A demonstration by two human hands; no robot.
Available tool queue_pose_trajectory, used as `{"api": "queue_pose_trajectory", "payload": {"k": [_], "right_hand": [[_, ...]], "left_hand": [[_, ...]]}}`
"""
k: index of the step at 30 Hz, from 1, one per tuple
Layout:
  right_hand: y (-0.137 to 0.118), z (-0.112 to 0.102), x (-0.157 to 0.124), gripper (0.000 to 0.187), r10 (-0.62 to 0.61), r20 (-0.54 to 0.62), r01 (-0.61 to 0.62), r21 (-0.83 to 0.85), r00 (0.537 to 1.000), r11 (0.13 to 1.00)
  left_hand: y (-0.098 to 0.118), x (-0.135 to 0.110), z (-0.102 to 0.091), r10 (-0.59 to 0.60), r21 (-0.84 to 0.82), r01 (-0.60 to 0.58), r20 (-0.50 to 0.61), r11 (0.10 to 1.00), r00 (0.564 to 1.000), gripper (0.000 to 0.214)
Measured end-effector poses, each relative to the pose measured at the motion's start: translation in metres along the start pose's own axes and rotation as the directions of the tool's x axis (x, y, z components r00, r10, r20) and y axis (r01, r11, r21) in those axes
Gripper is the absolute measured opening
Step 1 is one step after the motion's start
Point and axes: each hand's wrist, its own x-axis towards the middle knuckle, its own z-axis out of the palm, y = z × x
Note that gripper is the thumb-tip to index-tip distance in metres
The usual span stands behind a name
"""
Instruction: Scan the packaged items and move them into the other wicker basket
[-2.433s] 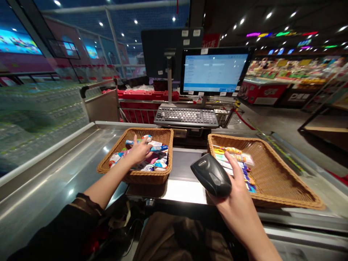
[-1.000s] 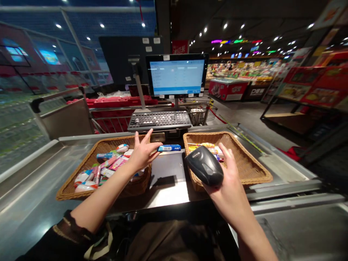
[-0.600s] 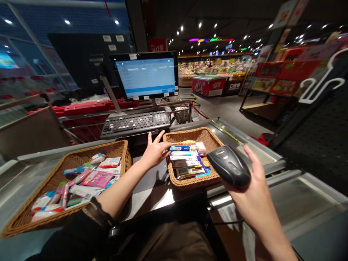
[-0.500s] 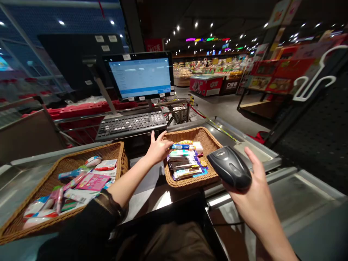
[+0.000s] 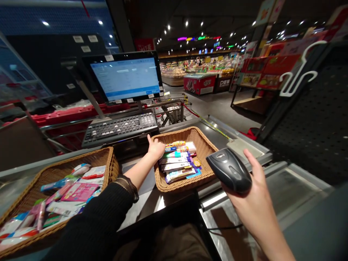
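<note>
Scanner in R hand (angled L)

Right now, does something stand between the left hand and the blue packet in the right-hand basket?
Nothing visible does. The left hand is over the left rim of the basket, at the blue packet; whether it grips it, I cannot tell.

Dark ceiling, bright spotlights, grey floor, red chest freezer

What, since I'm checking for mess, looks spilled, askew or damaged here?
No spill or obvious damage shows. Slightly askew: packets in the left basket lie jumbled at various angles, while packs in the right basket lie roughly parallel.
</note>
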Motion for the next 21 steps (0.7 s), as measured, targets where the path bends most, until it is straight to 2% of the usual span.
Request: {"api": "queue_pose_trajectory", "payload": {"k": [4,11,13,17,21], "right_hand": [[-0.001,0.001,-0.001,0.025,0.013,0.015,-0.014,0.012,1.0,1.0],[-0.006,0.0,-0.005,0.026,0.013,0.022,-0.013,0.008,1.0,1.0],[-0.009,0.001,-0.006,0.025,-0.001,0.042,0.0,0.009,0.999,1.0],[-0.009,0.004,-0.006,0.026,-0.024,0.066,0.024,0.0,0.998,1.0],[-0.004,0.009,-0.004,0.033,-0.076,0.091,0.079,-0.024,0.993,0.997]], "left_hand": [[0.005,0.008,0.011,0.022,0.098,-0.023,0.014,0.995,1.0,0.023],[0.016,0.004,0.01,-0.043,0.013,0.042,0.102,0.999,0.994,0.026],[0.018,0.001,0.004,-0.042,0.0,0.043,0.126,0.999,0.991,0.026],[0.018,-0.009,-0.015,-0.035,-0.023,0.039,0.155,0.999,0.987,0.005],[0.007,-0.036,-0.043,0.039,-0.061,-0.041,-0.024,0.997,0.999,0.015]]}}
